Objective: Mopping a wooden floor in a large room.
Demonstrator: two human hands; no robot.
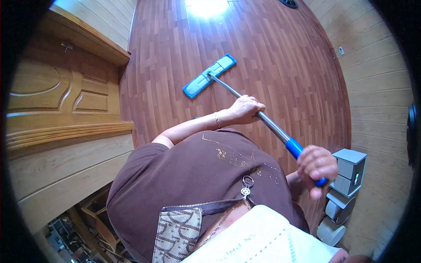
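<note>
A flat mop (209,76) with a blue-fringed, pale blue rectangular head lies on the wood-plank floor ahead of me. Its metal pole slants from the head down to the right and ends in a blue grip (294,148). My left hand (246,109) is wrapped round the middle of the metal pole, a thin bracelet on its wrist. Farther right and nearer to me, my right hand (317,167) closes round the blue grip, slightly blurred. The blue end of the pole pokes out below its fingers.
A brown panelled door (61,90) in a wooden frame stands at the left. Along the right wall are a small grey-white cabinet (349,171) and white rounded objects (331,232). Bright light reflects off the floor (280,65) at the far end. Cluttered items (66,236) show at lower left.
</note>
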